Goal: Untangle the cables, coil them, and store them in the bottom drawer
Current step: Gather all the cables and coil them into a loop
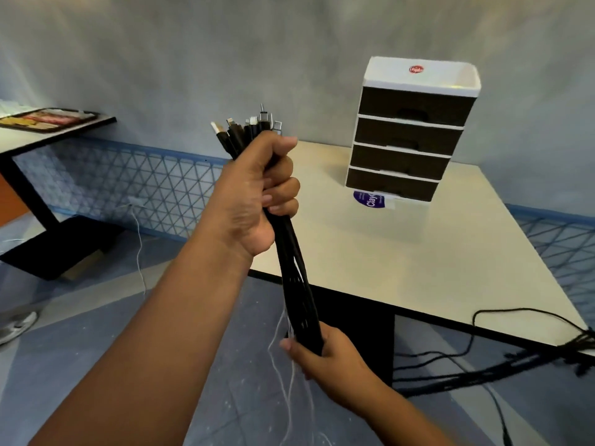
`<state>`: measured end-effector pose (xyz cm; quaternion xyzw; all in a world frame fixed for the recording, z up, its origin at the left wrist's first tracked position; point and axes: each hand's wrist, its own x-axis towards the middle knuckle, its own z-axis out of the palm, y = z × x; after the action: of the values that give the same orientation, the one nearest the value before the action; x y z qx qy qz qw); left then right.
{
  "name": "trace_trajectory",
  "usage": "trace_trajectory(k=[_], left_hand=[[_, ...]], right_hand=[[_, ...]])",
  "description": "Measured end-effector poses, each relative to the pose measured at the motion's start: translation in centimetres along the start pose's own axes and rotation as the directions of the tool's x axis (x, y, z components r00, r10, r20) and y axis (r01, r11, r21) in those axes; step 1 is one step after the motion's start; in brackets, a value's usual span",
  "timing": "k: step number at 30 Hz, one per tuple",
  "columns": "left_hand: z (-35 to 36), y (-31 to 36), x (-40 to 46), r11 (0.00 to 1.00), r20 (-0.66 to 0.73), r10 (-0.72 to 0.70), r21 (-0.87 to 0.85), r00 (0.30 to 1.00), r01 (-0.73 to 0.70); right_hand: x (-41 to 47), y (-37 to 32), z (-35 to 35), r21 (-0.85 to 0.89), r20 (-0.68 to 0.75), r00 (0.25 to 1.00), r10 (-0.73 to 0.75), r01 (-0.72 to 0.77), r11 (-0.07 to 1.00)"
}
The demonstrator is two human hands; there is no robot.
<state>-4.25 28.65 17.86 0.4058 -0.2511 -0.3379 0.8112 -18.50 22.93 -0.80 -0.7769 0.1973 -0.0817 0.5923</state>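
A bundle of mostly black cables [291, 252], with a few thin white ones among them, is held in the air over the near left edge of a pale rectangular desk [402, 252]. Its long axis runs steeply, plug ends pointing up and slightly left, loose tails trailing down and away to the right over the desk's near edge. The left hand [257, 194], arm stretched forward, is clenched round the bundle just below the plugs. The right hand [322, 352], lower and nearer, grips the same bundle farther down. At the far right of the desk stands a white plastic organiser with four dark brown drawers [409, 136], all pushed in; its open top tray shows only a red sticker.
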Motion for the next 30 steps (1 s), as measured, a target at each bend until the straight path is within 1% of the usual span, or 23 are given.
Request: trace_trajectory(k=[6, 11, 12, 14, 15, 17, 19, 21, 23, 25, 26, 28, 30], left_hand=[[2.4, -0.1, 0.4, 0.999, 0.05, -0.02, 0.028, 0.999, 0.018], [4.3, 0.7, 1.1, 1.0, 0.103, -0.023, 0.013, 0.994, 0.022], [4.6, 0.8, 1.2, 1.0, 0.109, -0.03, 0.004, 0.994, 0.03], [5.1, 1.0, 1.5, 0.999, 0.124, -0.05, -0.014, 0.991, 0.052], [5.3, 1.1, 1.7, 0.998, 0.133, -0.058, -0.017, 0.989, 0.061], [5.6, 1.1, 1.9, 0.998, 0.155, -0.067, -0.005, 0.986, 0.069], [5.8, 1.1, 2.0, 0.998, 0.183, -0.07, 0.013, 0.981, 0.069], [6.0, 1.1, 2.2, 0.997, 0.21, -0.072, 0.022, 0.975, 0.069], [6.2, 1.3, 2.6, 0.998, 0.224, -0.069, 0.025, 0.972, 0.065], [6.5, 1.6, 3.1, 0.998, 0.234, -0.063, 0.02, 0.97, 0.06], [6.6, 1.8, 3.3, 0.998, 0.236, -0.06, 0.016, 0.97, 0.058], [6.8, 1.8, 4.0, 0.998, 0.228, -0.055, 0.016, 0.972, 0.053], [7.0, 1.8, 4.6, 0.999, 0.213, -0.054, 0.016, 0.975, 0.052]], right_hand=[[-0.5, -1.1, -2.2, -0.037, -0.139, 0.99, -0.014, 0.009, 0.999], [-0.5, -2.1, -4.2, -0.13, -0.201, 0.979, -0.036, 0.01, 0.992], [-0.6, -2.2, -4.7, -0.114, -0.208, 0.977, -0.037, 0.014, 0.993], [-1.0, -2.5, -5.5, -0.024, -0.187, 0.982, -0.039, 0.035, 0.999], [-1.1, -2.7, -5.9, -0.009, -0.152, 0.987, -0.046, 0.046, 0.999], [-1.0, -3.4, -6.7, -0.069, -0.103, 0.992, -0.068, 0.061, 0.996], [-0.6, -5.0, -7.9, -0.108, -0.119, 0.985, -0.129, 0.116, 0.987], [-0.1, -7.5, -9.3, -0.043, -0.162, 0.968, -0.19, 0.185, 0.982], [0.1, -9.9, -9.8, 0.046, -0.125, 0.965, -0.231, 0.239, 0.97], [0.5, -11.0, -8.7, 0.052, -0.087, 0.958, -0.272, 0.277, 0.959], [0.9, -10.8, -7.8, 0.028, -0.112, 0.948, -0.297, 0.301, 0.953], [1.9, -9.8, -5.9, -0.001, -0.233, 0.921, -0.313, 0.322, 0.947], [2.9, -8.5, -4.8, 0.027, -0.32, 0.908, -0.271, 0.294, 0.955]])
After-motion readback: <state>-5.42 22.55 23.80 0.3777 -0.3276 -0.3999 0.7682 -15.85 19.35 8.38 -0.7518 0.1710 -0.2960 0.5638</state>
